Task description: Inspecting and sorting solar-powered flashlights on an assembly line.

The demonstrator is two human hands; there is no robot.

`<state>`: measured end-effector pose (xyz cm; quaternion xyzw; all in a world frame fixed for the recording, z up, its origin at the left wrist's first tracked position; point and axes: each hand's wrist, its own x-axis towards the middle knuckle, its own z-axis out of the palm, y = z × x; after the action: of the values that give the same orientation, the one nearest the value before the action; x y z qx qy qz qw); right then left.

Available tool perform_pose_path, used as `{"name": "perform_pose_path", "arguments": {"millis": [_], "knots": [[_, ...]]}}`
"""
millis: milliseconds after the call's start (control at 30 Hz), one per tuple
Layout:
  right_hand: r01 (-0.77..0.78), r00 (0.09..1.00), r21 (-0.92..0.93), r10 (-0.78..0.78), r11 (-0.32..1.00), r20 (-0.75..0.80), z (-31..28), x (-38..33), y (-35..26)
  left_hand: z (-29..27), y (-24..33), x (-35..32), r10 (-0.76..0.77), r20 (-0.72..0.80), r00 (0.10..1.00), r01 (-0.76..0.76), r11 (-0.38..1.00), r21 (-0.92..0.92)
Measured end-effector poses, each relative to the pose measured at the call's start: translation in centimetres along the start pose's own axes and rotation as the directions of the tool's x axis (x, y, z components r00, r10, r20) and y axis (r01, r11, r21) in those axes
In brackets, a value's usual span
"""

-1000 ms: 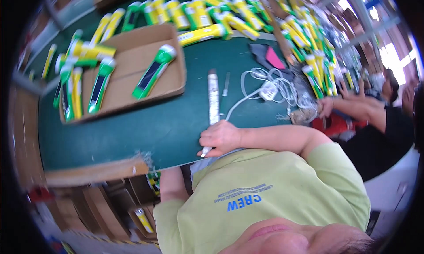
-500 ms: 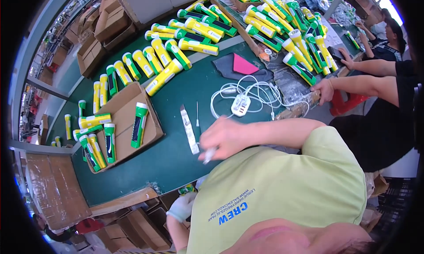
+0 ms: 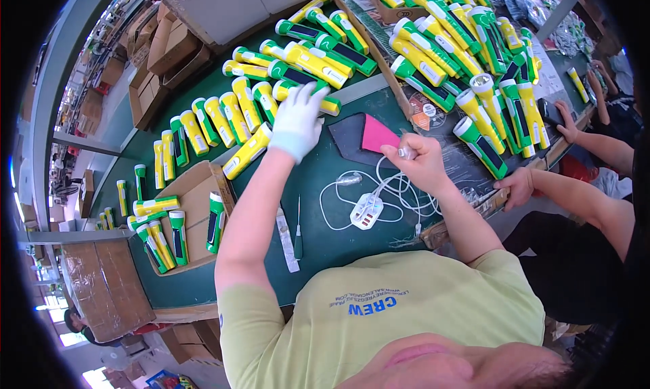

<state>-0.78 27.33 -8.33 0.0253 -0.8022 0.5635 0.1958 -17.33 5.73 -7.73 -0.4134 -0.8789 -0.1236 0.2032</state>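
Note:
My left hand [image 3: 298,121], in a white glove, reaches over the row of green and yellow flashlights. Its fingers are stretched out across a yellow flashlight [image 3: 330,106], and I see no grip closed around it. Just below the glove lies another yellow flashlight [image 3: 246,152]. My bare right hand [image 3: 423,162] is closed beside a grey and pink cloth [image 3: 378,136]. Something small and whitish shows at its fingers, too small to name. Under that hand a white power strip [image 3: 366,211] lies with its tangled cable.
An open cardboard tray [image 3: 196,186] with several flashlights stands at the left. A thin screwdriver [image 3: 298,236] and a white strip [image 3: 286,240] lie on the green table. More flashlights [image 3: 467,44] are heaped at the far right, near a co-worker's hands [image 3: 518,188].
My left hand has risen from below the table edge to the flashlights. My right hand has moved right and away from me, from beside the screwdriver to the cloth.

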Motion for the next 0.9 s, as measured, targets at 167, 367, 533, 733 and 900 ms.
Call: {"name": "perform_pose_path", "arguments": {"millis": [167,367,533,733,900], "knots": [[-0.014,1.0,-0.057,0.015,0.998,0.022,0.8,-0.5,0.6,2.2,-1.9,2.9,-0.093,0.365,0.926,0.093,0.995,0.018],[-0.124,0.991,-0.107,0.128,0.987,0.039,0.3,-0.4,0.1,-4.6,-0.8,-5.8,-0.579,0.244,0.778,0.173,-0.176,-0.969],[-0.176,0.978,0.086,0.163,0.981,0.133,3.3,1.4,-1.7,-7.0,4.0,-12.4,-0.377,0.294,0.879,-0.023,-0.647,-0.762],[-0.485,0.87,0.568,0.299,0.665,0.392,5.7,1.5,-5.4,-7.3,5.6,-14.1,-0.387,0.314,0.867,-0.034,-0.674,-0.737],[-0.349,0.927,0.58,0.18,0.737,0.329,5.6,1.2,-5.3,-7.2,4.7,-14.2,-0.465,0.407,0.786,0.202,-0.429,-0.88]]}}
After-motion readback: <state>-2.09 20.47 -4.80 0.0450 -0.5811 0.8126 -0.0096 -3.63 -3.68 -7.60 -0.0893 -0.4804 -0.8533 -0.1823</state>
